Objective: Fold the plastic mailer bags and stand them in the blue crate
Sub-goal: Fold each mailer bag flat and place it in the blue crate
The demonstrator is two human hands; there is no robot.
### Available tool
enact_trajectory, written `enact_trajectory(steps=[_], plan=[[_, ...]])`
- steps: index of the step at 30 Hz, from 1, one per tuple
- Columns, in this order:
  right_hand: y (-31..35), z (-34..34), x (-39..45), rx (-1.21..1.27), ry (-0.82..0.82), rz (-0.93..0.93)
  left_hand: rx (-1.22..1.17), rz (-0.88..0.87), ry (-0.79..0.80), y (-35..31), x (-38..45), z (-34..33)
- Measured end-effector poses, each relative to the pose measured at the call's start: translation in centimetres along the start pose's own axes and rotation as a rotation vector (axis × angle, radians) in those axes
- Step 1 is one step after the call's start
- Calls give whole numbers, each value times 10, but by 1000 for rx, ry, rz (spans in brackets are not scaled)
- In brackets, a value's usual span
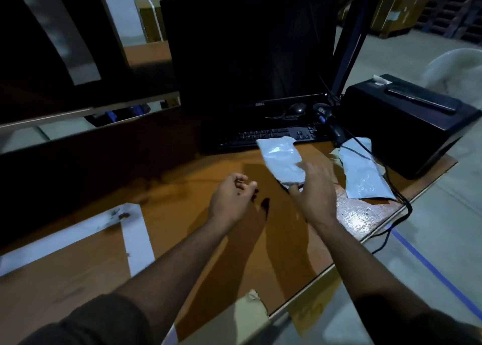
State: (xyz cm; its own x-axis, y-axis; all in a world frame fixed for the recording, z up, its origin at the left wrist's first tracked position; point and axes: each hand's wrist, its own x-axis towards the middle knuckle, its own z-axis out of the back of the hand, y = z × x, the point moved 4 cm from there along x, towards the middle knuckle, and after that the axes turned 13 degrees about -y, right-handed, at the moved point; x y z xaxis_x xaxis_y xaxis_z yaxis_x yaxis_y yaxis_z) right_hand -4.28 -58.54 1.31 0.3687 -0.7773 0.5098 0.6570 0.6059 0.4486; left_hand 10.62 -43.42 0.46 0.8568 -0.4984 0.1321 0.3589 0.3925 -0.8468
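Head view is showing the right hand (314,188) holding a pale grey mailer bag (283,161) by its near end, thumb and fingers curling round the plastic, with the far end of the bag reaching toward the keyboard (271,136). The left hand (230,198) is hovering just beside it over the wooden table (182,227), fingers loosely curled and holding nothing. A second mailer bag (361,170) is lying flat near the table's right edge, with a black cable (391,188) crossing it and a black box (407,125) sitting just behind. No blue crate is showing anywhere, so where the folded bag will go cannot be told.

The step in hand looks like the fold itself, with the task barely started. To do it well, the left hand should be taking the free far end while the right is keeping its pinch, so the slippery plastic is not sliding away. Laying the bag flat on bare wood and pressing the crease firmly would be helping it stand later. The cable over the second bag may snag when that one is being lifted.
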Motion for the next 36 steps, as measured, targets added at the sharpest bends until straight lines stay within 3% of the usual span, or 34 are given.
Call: enact_trajectory(steps=[4, 6, 10, 17, 20, 25, 28, 30, 32, 34, 36], plan=[[51, 7, -54, 167, 207, 124, -413, 379, -167, 25, -5, 64], [77, 7, -81, 261, 329, 154, -524, 447, -188, 41, -13, 100], [133, 7, -127, 379, 465, 299, -574, 557, -133, 78, -53, 164], [199, -4, -181, 361, 559, 538, -469, 667, -397, 158, -142, 276], [220, -6, -200, 356, 570, 561, -279, 601, -489, 176, -174, 304], [239, -4, -231, 286, 594, 709, 523, 361, -558, 179, -205, 341], [250, 3, -244, 282, 536, 775, 688, 10, -613, 159, -203, 347], [261, 4, -255, 285, 525, 790, 613, -268, -533, 148, -196, 338], [269, 0, -268, 250, 523, 816, 559, -450, -327, 151, -185, 318], [266, -12, -279, 141, 509, 868, 642, -467, -109, 169, -178, 295], [260, -26, -282, 46, 504, 894, 737, -398, -11, 188, -171, 285]])
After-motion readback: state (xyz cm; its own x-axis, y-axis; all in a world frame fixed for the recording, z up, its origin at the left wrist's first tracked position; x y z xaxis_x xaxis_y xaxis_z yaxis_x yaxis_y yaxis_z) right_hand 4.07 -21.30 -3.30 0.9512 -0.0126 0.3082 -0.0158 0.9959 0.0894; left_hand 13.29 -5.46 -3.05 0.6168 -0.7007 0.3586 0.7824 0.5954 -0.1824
